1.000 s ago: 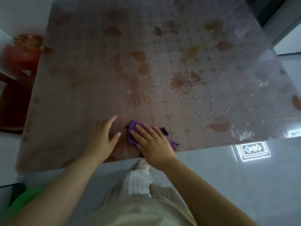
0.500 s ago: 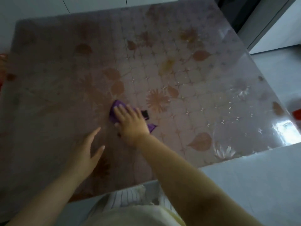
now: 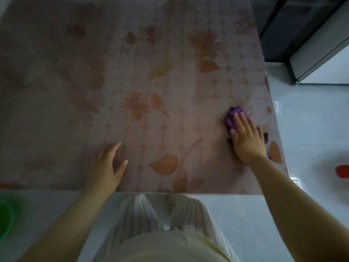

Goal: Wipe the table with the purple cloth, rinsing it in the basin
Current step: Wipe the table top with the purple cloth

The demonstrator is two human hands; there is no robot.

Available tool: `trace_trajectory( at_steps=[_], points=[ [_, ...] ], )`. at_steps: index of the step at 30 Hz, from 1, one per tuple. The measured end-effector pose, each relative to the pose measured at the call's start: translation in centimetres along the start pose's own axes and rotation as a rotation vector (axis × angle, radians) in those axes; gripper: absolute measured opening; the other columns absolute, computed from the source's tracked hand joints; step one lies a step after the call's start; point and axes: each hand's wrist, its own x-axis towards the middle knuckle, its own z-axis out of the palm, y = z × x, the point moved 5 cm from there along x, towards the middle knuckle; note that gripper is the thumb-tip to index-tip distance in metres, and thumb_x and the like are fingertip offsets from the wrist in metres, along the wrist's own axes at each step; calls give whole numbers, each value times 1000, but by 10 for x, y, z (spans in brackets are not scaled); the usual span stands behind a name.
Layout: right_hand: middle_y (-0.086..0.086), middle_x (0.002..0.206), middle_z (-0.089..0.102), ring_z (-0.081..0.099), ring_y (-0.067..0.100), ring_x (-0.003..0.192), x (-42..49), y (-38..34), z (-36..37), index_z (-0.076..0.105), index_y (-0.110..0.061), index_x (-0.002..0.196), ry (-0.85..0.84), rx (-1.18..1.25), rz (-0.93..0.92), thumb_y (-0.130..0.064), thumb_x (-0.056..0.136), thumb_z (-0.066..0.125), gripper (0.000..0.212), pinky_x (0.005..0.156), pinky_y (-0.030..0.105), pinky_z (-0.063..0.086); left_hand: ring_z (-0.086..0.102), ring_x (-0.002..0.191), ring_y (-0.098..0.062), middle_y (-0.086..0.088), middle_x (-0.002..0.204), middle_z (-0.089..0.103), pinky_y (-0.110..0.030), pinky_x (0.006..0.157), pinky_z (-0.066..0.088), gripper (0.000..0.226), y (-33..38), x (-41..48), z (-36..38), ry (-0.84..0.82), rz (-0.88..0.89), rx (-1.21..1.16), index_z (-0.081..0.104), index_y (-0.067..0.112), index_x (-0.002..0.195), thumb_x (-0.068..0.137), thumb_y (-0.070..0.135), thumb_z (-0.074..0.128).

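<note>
Purple cloth (image 3: 234, 118) wiping is underway: left hand (image 3: 105, 165) is resting flat and empty near the table (image 3: 56, 91) edge, while right hand (image 3: 245, 138) is pressing the cloth, fingers spread, by the right edge, probably needing another pass farther out.

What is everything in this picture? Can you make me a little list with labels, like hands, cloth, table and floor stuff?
left hand: left hand flat on the table, fingers spread, holding nothing
right hand: right hand pressed flat on top of the purple cloth
cloth: purple cloth bunched under the palm, near the table's right edge
table: table with a shiny cover printed with flowers and leaves
floor, left: green basin partly in view, blurred
floor, right: red object, too blurred to name
</note>
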Motion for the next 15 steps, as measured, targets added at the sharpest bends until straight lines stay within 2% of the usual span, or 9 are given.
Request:
trace_trajectory(
  at_steps=[2,4,6,9,11,12,13,14,15],
  points=[
    [-4,158,1,0,18,144,-2,36,-7,4,-27,148,19,0,114,-39,98,18,53,117,43,2,51,110,-39,-18,122,57,-53,95,37,65,10,-19,12,2,7,65,47,14,128,74,50,44],
    [-1,158,2,2,20,144,-13,26,-2,4,-25,148,41,17,139,-40,98,17,55,117,42,1,53,108,-40,-18,122,58,-55,91,37,69,17,-35,23,3,18,118,49,14,126,71,55,38],
    [0,157,8,8,20,144,-32,-13,14,11,-23,148,24,-8,8,-42,95,16,57,116,42,5,54,108,-41,-18,123,57,-60,90,38,69,23,-47,33,2,15,125,50,15,125,70,56,38],
    [-1,149,34,34,24,136,-81,-85,33,33,-22,142,38,-43,-321,-40,88,21,58,110,46,21,51,114,-41,-15,130,53,-63,94,35,65,33,-59,49,19,-16,158,46,19,128,74,56,45],
    [-5,152,23,25,21,140,-114,-108,48,24,-25,145,-78,-72,-531,-38,92,19,55,111,47,9,42,123,-39,-12,140,44,-61,102,26,61,37,-63,56,31,-98,185,36,23,136,83,47,53],
    [-8,153,15,18,19,142,-125,-105,51,18,-27,146,-121,-83,-604,-39,93,17,54,113,45,4,37,127,-38,-11,144,38,-59,106,22,62,39,-64,59,35,-135,201,30,24,139,85,44,53],
    [-9,152,17,20,17,141,-130,-91,51,19,-28,146,-121,-84,-632,-40,95,16,53,116,43,8,33,129,-38,-11,147,32,-59,107,19,64,42,-66,61,41,-164,209,25,24,141,85,43,51],
    [-9,150,26,29,16,138,-136,-71,49,24,-28,144,-109,-91,-639,-42,96,15,51,116,40,17,29,131,-38,-11,149,28,-59,108,18,66,43,-67,63,42,-184,197,20,25,142,86,43,49],
    [-8,148,32,35,16,135,-139,-47,44,26,-27,143,-88,-125,-629,-43,98,12,51,114,38,18,25,133,-37,-10,150,23,-59,108,17,67,45,-67,65,33,-198,177,16,26,143,87,43,48]
  ],
)
